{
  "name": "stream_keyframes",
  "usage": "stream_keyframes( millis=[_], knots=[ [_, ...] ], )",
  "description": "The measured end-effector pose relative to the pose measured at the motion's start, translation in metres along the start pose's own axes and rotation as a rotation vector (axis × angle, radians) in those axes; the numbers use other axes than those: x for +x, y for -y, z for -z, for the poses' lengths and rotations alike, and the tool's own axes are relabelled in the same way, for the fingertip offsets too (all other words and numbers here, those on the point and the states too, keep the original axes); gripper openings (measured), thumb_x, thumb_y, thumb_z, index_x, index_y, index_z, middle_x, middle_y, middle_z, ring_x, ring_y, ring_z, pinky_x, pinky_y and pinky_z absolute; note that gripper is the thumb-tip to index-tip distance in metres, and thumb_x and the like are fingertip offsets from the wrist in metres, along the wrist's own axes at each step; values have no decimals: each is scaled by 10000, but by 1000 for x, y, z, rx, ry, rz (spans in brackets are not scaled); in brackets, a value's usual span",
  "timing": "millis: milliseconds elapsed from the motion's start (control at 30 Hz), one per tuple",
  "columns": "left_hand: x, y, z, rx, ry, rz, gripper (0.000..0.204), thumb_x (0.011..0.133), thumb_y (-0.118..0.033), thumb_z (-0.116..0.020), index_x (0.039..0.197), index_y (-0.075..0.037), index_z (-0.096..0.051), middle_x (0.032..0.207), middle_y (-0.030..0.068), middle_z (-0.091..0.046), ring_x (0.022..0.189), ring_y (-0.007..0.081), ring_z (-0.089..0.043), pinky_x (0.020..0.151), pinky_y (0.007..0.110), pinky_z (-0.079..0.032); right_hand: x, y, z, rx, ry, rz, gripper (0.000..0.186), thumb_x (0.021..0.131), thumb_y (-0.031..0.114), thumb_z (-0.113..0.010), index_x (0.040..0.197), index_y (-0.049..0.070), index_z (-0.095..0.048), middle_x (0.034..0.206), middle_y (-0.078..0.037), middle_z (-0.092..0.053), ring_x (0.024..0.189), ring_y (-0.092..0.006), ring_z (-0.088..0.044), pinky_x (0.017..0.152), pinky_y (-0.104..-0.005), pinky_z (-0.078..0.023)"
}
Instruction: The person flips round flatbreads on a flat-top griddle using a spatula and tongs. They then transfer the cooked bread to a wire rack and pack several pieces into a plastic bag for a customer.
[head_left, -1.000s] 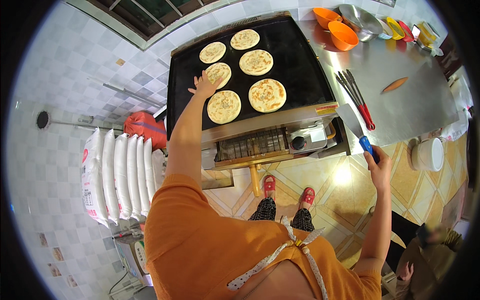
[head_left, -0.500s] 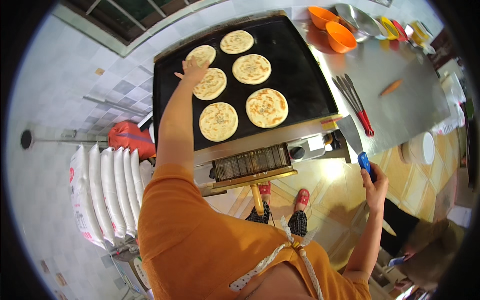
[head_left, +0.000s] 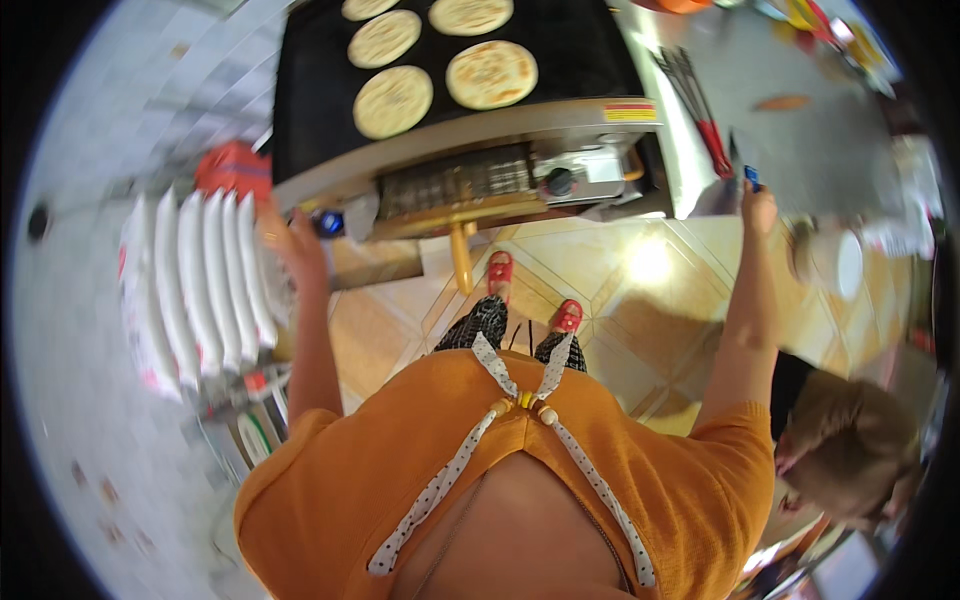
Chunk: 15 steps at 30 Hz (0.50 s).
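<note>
Cooking looks part done: flatbreads [head_left: 491, 74] lie on the griddle [head_left: 585, 60], the near right one browned, others paler. Right hand [head_left: 761, 208] grips a blue-handled scraper [head_left: 752, 178]; left hand [head_left: 290, 240], blurred beside a blue-lit fitting [head_left: 328, 222], can't be judged.

The right hand [head_left: 760, 208] grips a blue-handled scraper [head_left: 752, 178] by the counter [head_left: 825, 150]; red-handled tongs [head_left: 713, 148] lie just left of that hand. White sacks [head_left: 192, 285] sit left of the blurred left hand [head_left: 292, 246]; beyond it, a black griddle [head_left: 585, 60] bears flatbreads [head_left: 491, 74].
</note>
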<state>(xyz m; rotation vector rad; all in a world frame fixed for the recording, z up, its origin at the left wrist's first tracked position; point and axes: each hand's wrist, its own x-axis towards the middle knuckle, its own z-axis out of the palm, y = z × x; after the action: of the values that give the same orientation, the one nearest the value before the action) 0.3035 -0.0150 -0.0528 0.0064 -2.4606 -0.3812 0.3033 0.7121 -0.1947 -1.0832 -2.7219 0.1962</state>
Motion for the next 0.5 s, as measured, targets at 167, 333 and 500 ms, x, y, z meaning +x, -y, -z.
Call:
stream_keyframes(
  millis=[167,333,500],
  knots=[
    [-156,-58,-15,-424,615,643,409,807,-367,-599,911,29,-612,906,156,-605,846,260,-559,840,365,-403,53,32,-16,76,34,141,492,749,388,-610,1087,31,-584,1020,-222,-602,992,-346,-561,863,-395,-435],
    [-162,-122,-52,-528,893,892,447,769,-427,-643,790,19,-619,710,70,-605,641,135,-524,605,275,-406,-2,18,42,362,-59,431,375,759,259,-637,1075,62,-592,1003,-184,-607,956,-313,-572,835,-382,-445],
    [-143,-111,-91,-481,778,702,471,727,-439,-657,701,31,-650,658,139,-628,603,219,-598,585,333,-440,-123,-76,65,595,254,244,262,807,212,-593,973,14,-637,858,-155,-647,781,-232,-624,729,-326,-476]
  ],
)
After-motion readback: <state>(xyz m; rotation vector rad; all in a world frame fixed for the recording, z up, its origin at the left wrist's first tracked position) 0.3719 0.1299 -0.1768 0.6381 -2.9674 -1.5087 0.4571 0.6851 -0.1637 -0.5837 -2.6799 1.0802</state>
